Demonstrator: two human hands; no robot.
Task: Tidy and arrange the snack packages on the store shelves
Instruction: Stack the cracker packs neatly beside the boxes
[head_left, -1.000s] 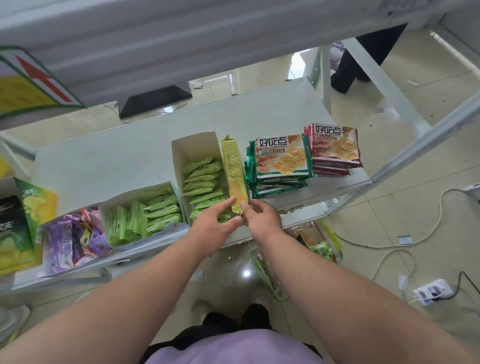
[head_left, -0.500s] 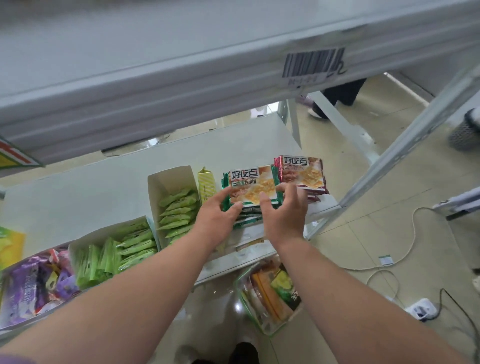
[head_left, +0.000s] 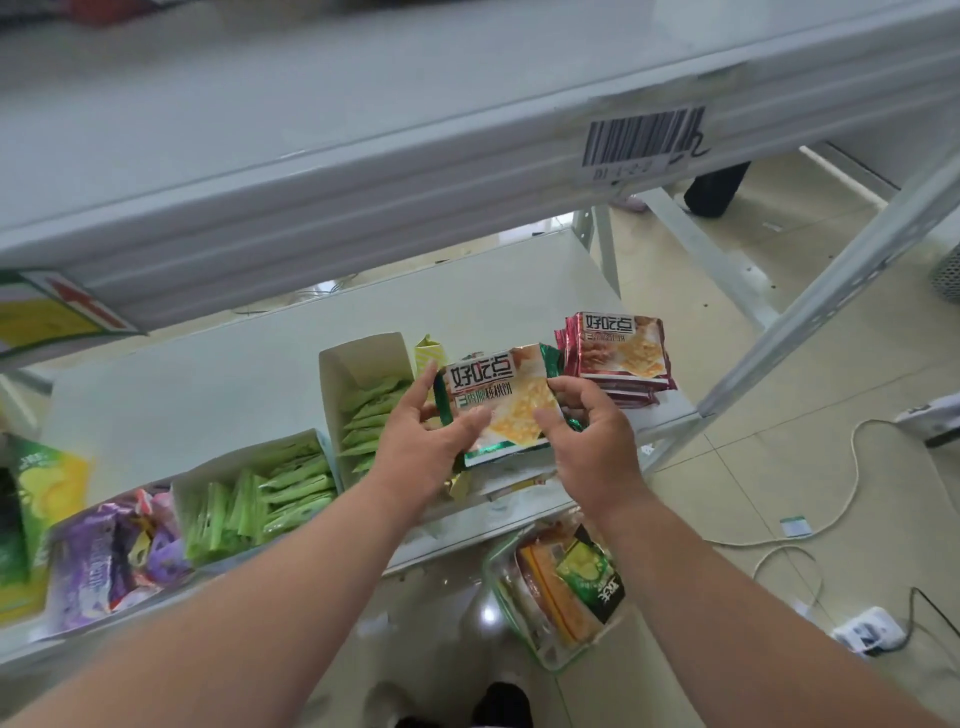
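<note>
A green-edged cracker pack (head_left: 506, 402) is lifted and tilted over the white shelf (head_left: 249, 374). My left hand (head_left: 423, 436) grips its left edge with the thumb on its face. My right hand (head_left: 589, 436) pinches its right side, fingers curled. To the right, a stack of red cracker packs (head_left: 618, 348) lies on the shelf. A yellow pack (head_left: 431, 353) peeks out behind my left hand. Whether more green packs lie under the lifted one is hidden by my hands.
Two open white boxes of green stick snacks (head_left: 363, 405) (head_left: 260, 493) stand left of my hands, then purple packs (head_left: 109, 561) and green-yellow bags (head_left: 41, 488). An upper shelf with a barcode label (head_left: 644, 137) overhangs. A basket of snacks (head_left: 561, 587) and cables lie on the floor.
My hands left the yellow pack and the stick-snack box, moved right to the green cracker stack, and have taken its top pack, which is now tilted up toward me.
</note>
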